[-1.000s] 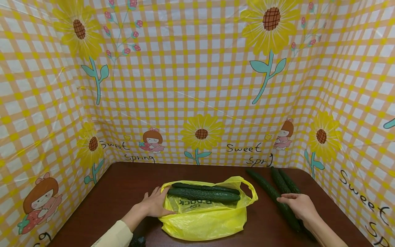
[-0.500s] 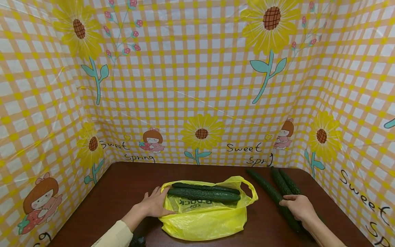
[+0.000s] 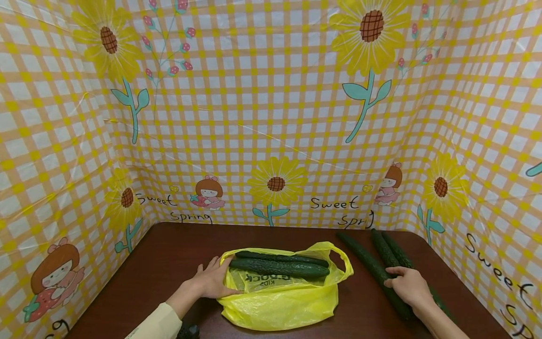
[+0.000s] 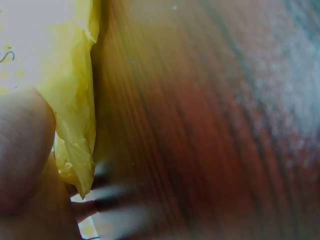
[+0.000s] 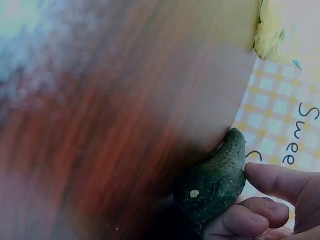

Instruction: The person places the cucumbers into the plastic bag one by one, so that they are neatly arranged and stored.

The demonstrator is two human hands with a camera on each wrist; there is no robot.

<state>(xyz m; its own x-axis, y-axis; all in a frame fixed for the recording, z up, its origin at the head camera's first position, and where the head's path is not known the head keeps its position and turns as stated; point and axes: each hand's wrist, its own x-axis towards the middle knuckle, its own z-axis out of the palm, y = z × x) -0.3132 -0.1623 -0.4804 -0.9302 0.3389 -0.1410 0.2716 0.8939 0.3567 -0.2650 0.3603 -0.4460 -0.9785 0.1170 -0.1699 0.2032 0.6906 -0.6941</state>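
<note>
So a good bit is covered up here. The near ends of the 2 right-hand cucumbers (image 3: 384, 248) are partly blocked by the right hand (image 3: 410, 286) and forearm, and there's a small dark object (image 3: 189, 332) under the left sleeve (image 3: 156, 322) – cut off at the bottom edge, can't make out what it is. Lettering on the yellow plastic bag (image 3: 281, 308) is half hidden too; "KIDS" reads backwards.

Right hand: thumb and curled fingers grip the leftmost loose cucumber (image 3: 363, 255), which lies on the dark brown tabletop (image 3: 182, 245). The right wrist view has its blunt end close up, thumb on one side and 2 curled fingers on the other.

Left hand (image 3: 208, 281): fingers spread, touching the bag's left rim, thumb across the edge of its mouth. Inside, 2 bagged cucumbers (image 3: 283, 267) lie side by side – left wrist view is mostly blurry wood grain.
</note>
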